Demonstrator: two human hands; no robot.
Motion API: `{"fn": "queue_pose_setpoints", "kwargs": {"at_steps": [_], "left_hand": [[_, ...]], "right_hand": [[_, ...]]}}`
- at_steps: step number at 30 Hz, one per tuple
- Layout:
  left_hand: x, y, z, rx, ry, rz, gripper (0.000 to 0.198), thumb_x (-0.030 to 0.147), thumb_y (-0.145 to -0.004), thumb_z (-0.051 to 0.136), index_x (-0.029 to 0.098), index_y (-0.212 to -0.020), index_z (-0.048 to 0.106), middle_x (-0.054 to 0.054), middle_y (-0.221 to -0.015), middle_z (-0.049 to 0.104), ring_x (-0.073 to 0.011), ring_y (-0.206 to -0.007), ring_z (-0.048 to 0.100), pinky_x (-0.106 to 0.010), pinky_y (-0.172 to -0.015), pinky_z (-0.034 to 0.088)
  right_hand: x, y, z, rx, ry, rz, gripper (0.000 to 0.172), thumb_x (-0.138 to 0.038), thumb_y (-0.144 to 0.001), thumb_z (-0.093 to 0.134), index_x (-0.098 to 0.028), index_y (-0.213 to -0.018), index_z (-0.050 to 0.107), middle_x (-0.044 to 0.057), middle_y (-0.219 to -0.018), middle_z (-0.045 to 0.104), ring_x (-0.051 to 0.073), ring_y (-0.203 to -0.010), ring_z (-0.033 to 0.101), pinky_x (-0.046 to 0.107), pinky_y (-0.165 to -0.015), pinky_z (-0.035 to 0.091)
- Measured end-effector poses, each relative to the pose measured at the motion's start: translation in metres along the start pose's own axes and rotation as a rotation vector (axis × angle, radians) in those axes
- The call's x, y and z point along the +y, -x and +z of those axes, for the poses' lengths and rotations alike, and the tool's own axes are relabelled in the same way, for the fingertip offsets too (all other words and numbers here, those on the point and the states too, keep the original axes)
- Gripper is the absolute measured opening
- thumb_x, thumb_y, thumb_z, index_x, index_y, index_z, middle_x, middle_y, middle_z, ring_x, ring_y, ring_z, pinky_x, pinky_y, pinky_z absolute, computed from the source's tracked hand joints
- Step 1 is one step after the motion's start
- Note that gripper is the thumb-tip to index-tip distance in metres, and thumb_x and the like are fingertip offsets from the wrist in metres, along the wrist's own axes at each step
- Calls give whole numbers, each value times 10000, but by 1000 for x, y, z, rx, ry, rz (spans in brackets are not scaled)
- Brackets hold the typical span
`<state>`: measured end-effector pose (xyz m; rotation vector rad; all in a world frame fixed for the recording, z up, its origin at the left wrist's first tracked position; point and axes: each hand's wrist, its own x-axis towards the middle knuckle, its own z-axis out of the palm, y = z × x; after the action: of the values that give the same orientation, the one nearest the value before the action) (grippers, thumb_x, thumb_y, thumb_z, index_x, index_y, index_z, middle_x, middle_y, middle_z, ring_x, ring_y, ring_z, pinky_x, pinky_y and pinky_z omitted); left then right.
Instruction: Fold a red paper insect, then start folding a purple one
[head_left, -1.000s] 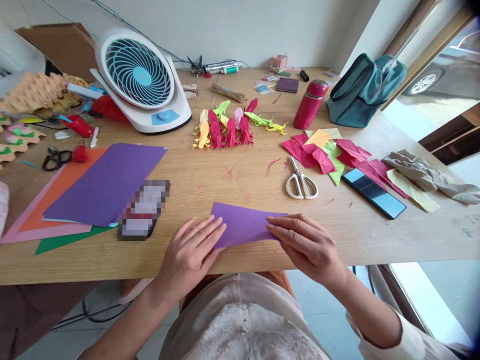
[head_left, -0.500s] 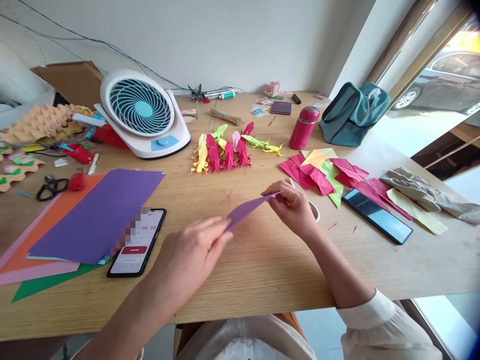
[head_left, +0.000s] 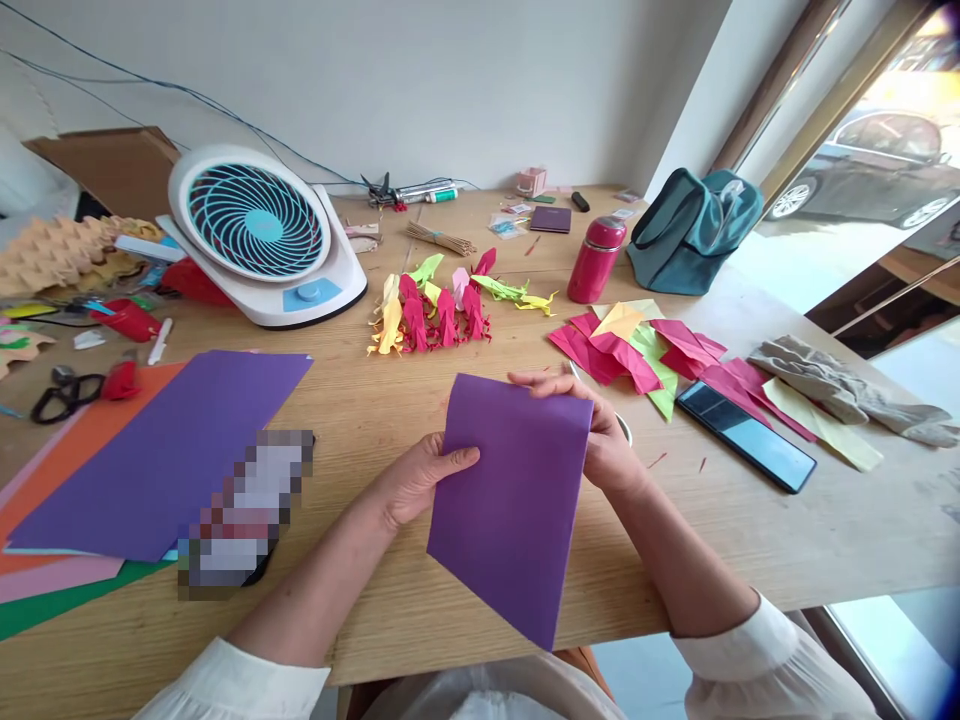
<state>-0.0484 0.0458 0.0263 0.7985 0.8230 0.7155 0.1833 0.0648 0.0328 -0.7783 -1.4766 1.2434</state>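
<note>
A light wooden desk stands against a plain white wall, with a window at its right side showing a parked car outside. The white desk fan serves as the landmark. Just right of the fan stands a cluster of folded paper figures in red, yellow and green; further right are a red flask and a teal bag. Loose red and yellow paper scraps lie right of the figures, with a dark phone beside them and a grey cloth beyond. In front of the fan lies a stack of coloured sheets, purple uppermost, and black scissors lie to the fan's left front.

Well in front of the fan, near the desk's near edge, the purple paper is held up, raised off the wood. The left hand pinches its left edge, thumb on the front and fingers behind. The right hand grips the upper right corner, fingers curled over the top edge.
</note>
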Motion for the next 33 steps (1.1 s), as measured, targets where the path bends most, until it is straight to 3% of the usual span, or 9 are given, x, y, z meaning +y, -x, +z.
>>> {"fn": "queue_pose_setpoints", "kwargs": {"at_steps": [2, 5, 9, 14, 19, 25, 33], "left_hand": [[-3, -4, 0, 111, 42, 44, 438, 367, -652, 912, 161, -1014, 773, -100, -960, 802, -237, -869, 759, -355, -859, 578], [-4, -9, -7, 301, 74, 125, 440, 376, -627, 922, 158, -978, 769, -82, -916, 802, -219, -815, 754, -348, -821, 581], [-7, -12, -22, 456, 69, 223, 512, 410, -595, 931, 151, -999, 754, -78, -912, 799, -212, -783, 746, -361, -808, 585], [-11, -11, -32, 567, -37, 361, 448, 439, -639, 903, 161, -957, 754, -39, -896, 789, -180, -763, 716, -300, -755, 562], [-10, -6, -29, 495, -107, 364, 420, 508, -741, 822, 164, -969, 745, -39, -879, 773, -188, -780, 704, -283, -733, 538], [-10, -3, -27, 360, -91, 347, 453, 582, -799, 745, 171, -989, 747, -55, -903, 770, -219, -841, 715, -307, -783, 539], [-14, -7, -26, 401, 9, 231, 394, 495, -717, 838, 155, -897, 755, -39, -818, 768, -165, -696, 685, -278, -704, 525]], "right_hand": [[7, 0, 2, 107, -52, 99, 432, -541, -893, 667, -310, -1253, 606, 62, -1302, 673, 232, -1046, 684, 356, -796, 589], [19, 0, 6, 187, -99, 231, 424, -576, -941, 570, -283, -1240, 636, 42, -1052, 736, 184, -829, 687, 292, -672, 567], [30, 0, 16, 52, -161, 361, 514, -646, -960, 477, -221, -1165, 679, 48, -893, 725, 181, -756, 668, 298, -644, 557], [44, 3, 26, -93, -59, 398, 429, -514, -829, 737, -223, -1132, 651, 22, -889, 722, 193, -805, 673, 321, -728, 572], [51, 6, 28, 5, 8, 394, 343, -427, -807, 761, -210, -1041, 638, 23, -898, 720, 186, -786, 653, 295, -679, 547], [46, 4, 30, 95, -82, 371, 382, -423, -769, 792, -230, -1055, 628, 39, -995, 734, 203, -857, 669, 306, -715, 555], [46, 4, 28, 71, -127, 396, 409, -387, -770, 802, -228, -1099, 618, 37, -999, 737, 201, -881, 676, 305, -739, 552]]}}
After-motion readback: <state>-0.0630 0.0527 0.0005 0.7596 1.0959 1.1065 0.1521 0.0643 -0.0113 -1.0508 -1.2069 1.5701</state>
